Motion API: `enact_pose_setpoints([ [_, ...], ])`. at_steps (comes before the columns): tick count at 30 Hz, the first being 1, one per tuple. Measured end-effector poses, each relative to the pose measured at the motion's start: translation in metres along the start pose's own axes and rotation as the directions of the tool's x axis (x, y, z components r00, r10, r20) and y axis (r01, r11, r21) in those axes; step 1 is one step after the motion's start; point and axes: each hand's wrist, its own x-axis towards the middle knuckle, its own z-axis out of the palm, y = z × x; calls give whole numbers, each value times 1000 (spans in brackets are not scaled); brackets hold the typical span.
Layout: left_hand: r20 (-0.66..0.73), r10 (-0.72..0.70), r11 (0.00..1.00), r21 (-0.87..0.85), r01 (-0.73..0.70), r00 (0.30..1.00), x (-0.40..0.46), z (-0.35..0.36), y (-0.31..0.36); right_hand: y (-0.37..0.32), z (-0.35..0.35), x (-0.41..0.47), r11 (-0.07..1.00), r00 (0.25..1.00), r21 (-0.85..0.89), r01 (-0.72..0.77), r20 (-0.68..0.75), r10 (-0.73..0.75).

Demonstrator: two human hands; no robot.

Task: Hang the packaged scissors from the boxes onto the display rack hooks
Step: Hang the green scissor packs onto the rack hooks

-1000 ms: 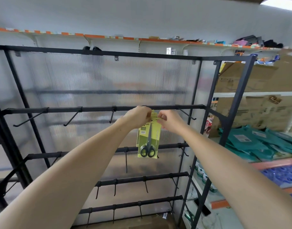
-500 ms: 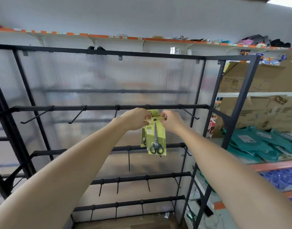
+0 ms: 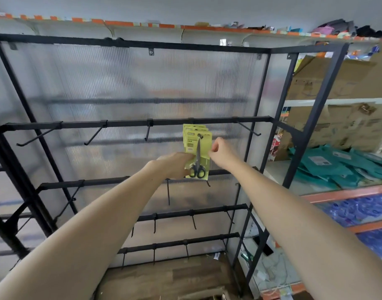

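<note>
Yellow-green scissors packs (image 3: 197,148) stacked on rack hook, black handles, left hand (image 3: 175,164) gripping them, right hand (image 3: 221,151) pinching edge

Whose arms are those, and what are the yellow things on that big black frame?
No machine here: the arms belong to a person wearing a camera on their head, so you see what they see, looking forward at their own hands. The big black frame is a display rack with metal hooks sticking out. The yellow things are packaged scissors, several cards hanging together on one hook of the upper bar. The front card shows black-handled scissors. The left hand touches the lower left of the packs, though its grip is partly hidden behind them. The right hand has curled fingers at the packs' right edge. To the right are shelves with cardboard boxes and teal packets.
</note>
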Motion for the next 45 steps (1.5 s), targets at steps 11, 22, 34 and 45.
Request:
enact_pose_setpoints([
  [11,325,-91,965,-205,164,941,-36,193,19,118,133,-111,974,865,-96,-204,449,226],
  [22,662,-48,934,-236,268,748,-78,414,56,249,273,-243,884,587,-205,-420,682,436],
  [34,878,28,967,-144,209,477,-104,676,115,427,413,-382,729,329,-354,-587,718,613],
  [45,807,3,964,-160,213,590,-127,787,133,496,502,-433,681,267,-328,-655,743,614],
])
